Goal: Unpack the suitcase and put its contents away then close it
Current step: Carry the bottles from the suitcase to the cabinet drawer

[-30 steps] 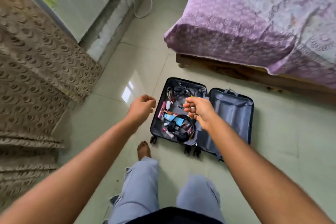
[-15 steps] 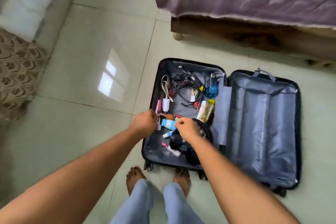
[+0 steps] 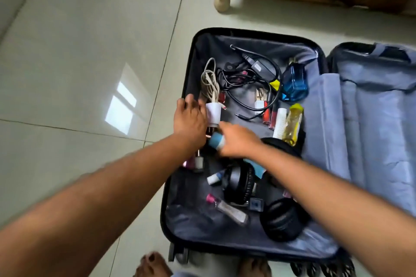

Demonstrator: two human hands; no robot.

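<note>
Both hands have dropped into the open suitcase (image 3: 191,69) at frame centre since the earlier frame, the left hand (image 3: 190,117) spread loosely beside a white charger (image 3: 213,113), the right hand (image 3: 238,141) gripping a blue tube (image 3: 217,140).

Suitcase (image 3: 191,69) lying open on floor (image 3: 78,51), cables (image 3: 247,74) sitting far inside, headphones (image 3: 240,184) lying near, bottles (image 3: 290,123) lying right, bed leg (image 3: 222,0) standing beyond.
</note>
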